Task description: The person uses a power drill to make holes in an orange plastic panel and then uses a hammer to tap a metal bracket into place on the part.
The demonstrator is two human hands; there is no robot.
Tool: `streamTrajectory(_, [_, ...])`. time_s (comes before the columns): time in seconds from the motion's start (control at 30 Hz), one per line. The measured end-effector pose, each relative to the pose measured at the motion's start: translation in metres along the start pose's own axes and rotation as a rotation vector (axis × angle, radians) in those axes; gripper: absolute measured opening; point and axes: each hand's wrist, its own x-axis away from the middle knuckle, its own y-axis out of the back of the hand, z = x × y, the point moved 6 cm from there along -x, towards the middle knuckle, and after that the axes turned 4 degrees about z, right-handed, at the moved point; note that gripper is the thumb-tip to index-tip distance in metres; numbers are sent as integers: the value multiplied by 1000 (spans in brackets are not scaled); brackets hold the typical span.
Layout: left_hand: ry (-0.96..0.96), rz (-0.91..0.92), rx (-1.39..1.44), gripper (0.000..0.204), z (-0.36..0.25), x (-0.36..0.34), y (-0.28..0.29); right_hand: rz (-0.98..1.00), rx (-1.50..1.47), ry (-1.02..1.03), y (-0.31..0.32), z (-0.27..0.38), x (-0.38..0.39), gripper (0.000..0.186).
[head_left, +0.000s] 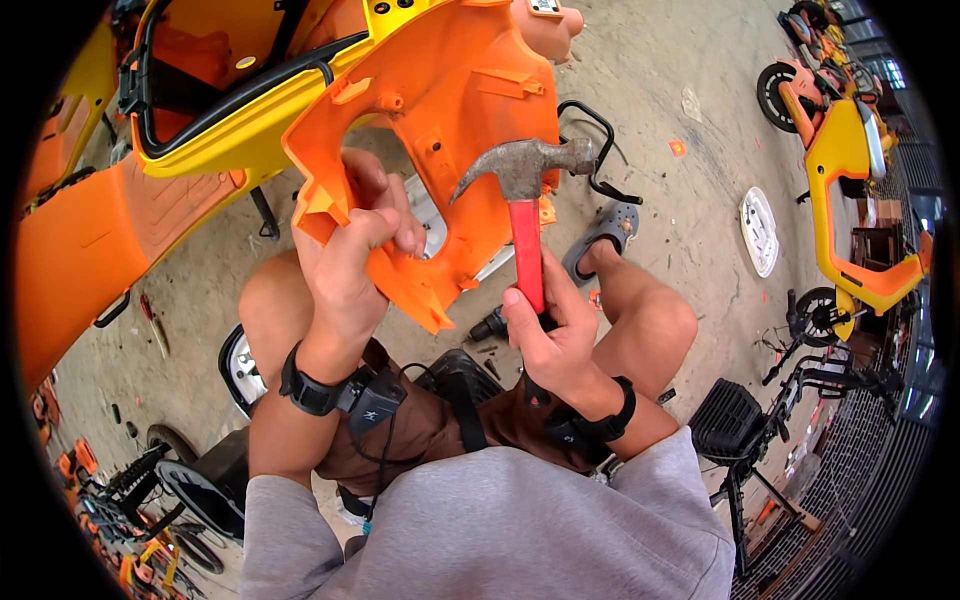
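Note:
An orange plastic scooter panel (470, 115) is held up in front of me, its ribbed inner side with clips and screw posts showing. My left hand (350, 240) grips its lower left part, with the fingers through the big opening. A claw hammer (527, 220) with a worn grey steel head and red handle is in my right hand (555, 330), whose fingers close round the handle's lower end. The hammer's head stands upright in front of the panel's right side; whether it touches the panel I cannot tell.
At the upper left stands a yellow and orange scooter body (210, 130). A power drill (490, 325) and a screwdriver (154, 325) lie on the concrete floor. A white oval cover (759, 232) lies to the right, near a yellow scooter (830, 200). A black bike frame (740, 430) stands lower right.

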Motion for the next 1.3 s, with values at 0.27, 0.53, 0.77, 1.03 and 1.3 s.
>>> streamTrajectory(0.27, [0,1,12,22,0,1,1,-2,67,31,0,0,0,51])
streamTrajectory(0.53, [5,-23,39,22,-1,1,0,-12,92,65,1,2,0,50])
streamTrajectory(0.77, [11,0,76,22,1,0,-1,-25,136,139,5,10,4,51])
streamTrajectory(1.03, [66,68,8,20,5,2,-8,-84,142,290,12,14,7,53])
streamTrajectory(1.3, [105,101,33,23,12,7,-15,-87,133,178,14,15,2,51])
